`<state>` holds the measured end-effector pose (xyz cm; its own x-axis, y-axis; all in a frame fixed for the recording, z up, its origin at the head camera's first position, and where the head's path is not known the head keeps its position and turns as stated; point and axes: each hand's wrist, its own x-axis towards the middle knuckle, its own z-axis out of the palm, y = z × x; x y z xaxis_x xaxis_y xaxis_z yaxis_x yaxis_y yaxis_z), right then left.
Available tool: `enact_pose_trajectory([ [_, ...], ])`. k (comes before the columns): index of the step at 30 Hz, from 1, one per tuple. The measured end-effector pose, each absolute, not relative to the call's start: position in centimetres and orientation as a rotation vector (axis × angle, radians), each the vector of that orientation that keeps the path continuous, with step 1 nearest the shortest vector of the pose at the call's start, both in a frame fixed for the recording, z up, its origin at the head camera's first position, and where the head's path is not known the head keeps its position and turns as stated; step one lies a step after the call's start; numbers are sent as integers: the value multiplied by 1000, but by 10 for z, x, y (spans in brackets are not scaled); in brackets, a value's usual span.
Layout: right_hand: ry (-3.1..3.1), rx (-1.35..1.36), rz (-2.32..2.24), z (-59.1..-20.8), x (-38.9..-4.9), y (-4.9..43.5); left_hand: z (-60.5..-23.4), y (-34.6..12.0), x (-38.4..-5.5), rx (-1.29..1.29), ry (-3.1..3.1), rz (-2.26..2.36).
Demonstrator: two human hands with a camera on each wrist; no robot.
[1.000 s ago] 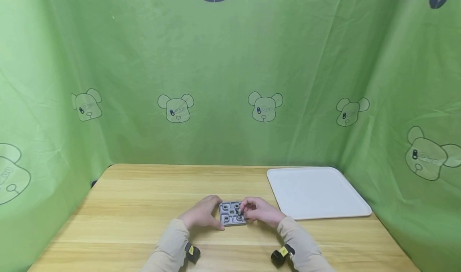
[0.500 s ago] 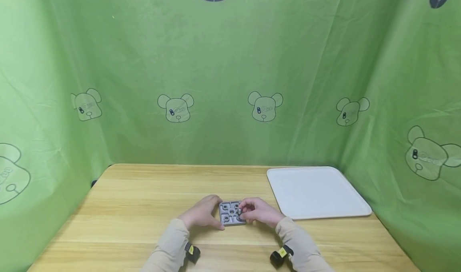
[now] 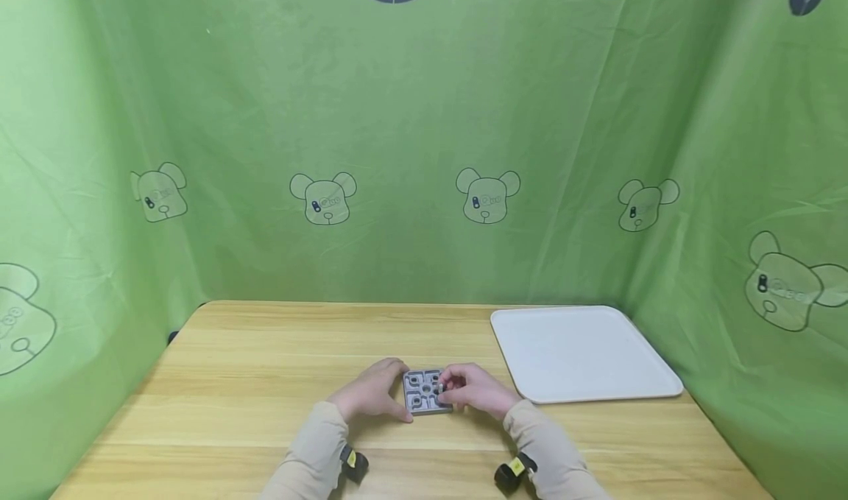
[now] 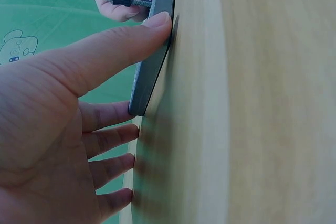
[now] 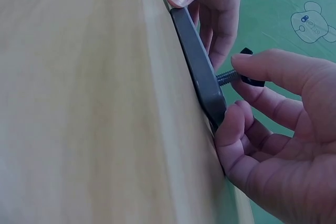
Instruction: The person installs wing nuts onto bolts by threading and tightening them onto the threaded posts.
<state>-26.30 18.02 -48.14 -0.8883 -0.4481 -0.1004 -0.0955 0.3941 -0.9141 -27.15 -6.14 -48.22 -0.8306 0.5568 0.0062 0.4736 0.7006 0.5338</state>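
A square grey plate with recessed holes lies flat on the wooden table. My left hand holds its left side, thumb at the near edge and index finger toward the far corner. Out of the plate's right part stands a threaded bolt. A black wing nut sits on that bolt, pinched between the thumb and index finger of my right hand. In the right wrist view, the other right fingers curl beside the plate's edge. The bolt's tip sticks out past the nut in the left wrist view.
A white tray lies at the back right of the table, close to the right hand. Green cloth with bear drawings hangs behind and along both sides.
My right thumb and fingers have shifted slightly to the left around the wing nut, and the right wrist has moved a little. The left hand and the plate stay in place.
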Motion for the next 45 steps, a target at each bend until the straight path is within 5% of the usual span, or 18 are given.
enact_pose_trajectory([
  [14,2426,-443,-1480,-456,-241,166,-483,-61,-272,826,2745,800],
  [45,2327,-537,-1466,-482,-262,182,-481,-62,-271,844,2747,808],
])
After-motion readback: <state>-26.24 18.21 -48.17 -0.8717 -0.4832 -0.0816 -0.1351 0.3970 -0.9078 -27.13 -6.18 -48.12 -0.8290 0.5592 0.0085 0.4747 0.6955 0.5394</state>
